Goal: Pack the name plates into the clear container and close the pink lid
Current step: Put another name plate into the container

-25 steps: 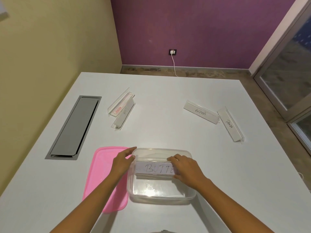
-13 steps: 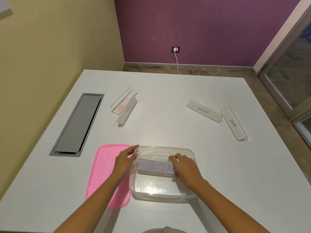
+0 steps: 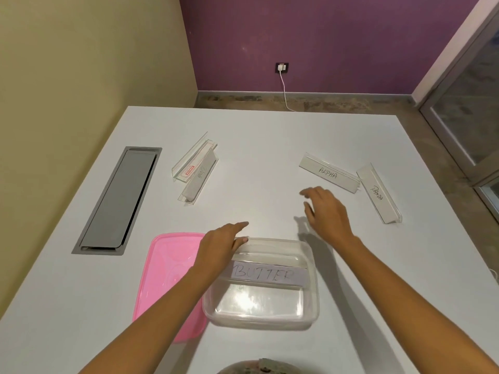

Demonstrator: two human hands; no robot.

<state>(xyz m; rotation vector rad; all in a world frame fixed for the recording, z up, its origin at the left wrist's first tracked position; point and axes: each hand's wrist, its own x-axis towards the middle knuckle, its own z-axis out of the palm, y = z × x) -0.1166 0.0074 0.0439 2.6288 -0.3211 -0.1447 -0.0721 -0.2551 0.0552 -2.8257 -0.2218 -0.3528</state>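
The clear container sits on the white table near me, with the BUTTER name plate lying inside it. The pink lid lies flat just left of it. My left hand rests over the container's far left corner, fingers apart, holding nothing. My right hand hovers open over the table beyond the container, a little short of the ALPHA plate. The PANDA plate lies to the right of ALPHA. Two more plates lie at the far left: a clear one with a red label and one beside it.
A grey cable hatch is set into the table at the left. The table's far edge faces a purple wall with a plugged-in socket. A glass door is at the right.
My right hand let go of the BUTTER plate, which now lies in the container, and moved up and right toward the ALPHA plate. My left hand shifted slightly along the container's corner.
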